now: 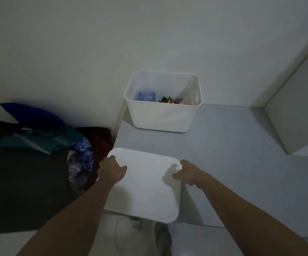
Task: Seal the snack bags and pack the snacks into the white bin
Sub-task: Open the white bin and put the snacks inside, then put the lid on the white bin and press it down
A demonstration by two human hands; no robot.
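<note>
Hands first: the left hand grips the left edge of a white lid, with the thumb lying on top of it and the fingers curled over the far left corner. The right hand holds the right edge of the same lid, thumb on the top surface and the other fingers bent around the side. Both forearms are bare and reach forward from the bottom of the view. The two hands are well apart, with the whole width of the lid between them.

The lid is a flat rectangle with rounded corners. Its near part sticks out past the front edge of the grey table; I cannot tell if its far part rests on the table or is lifted a little above it.

Further back on the table, close to the pale wall, stands the white bin. It is upright, uncovered, and has a handle slot in each short side. Inside it lie a blue snack packet on the left and a green and red packet more to the right; what lies beside them at the right wall is too dim to name.

Left of the table there is a dark surface with a heap of clothes, and behind it a blue pillow.
</note>
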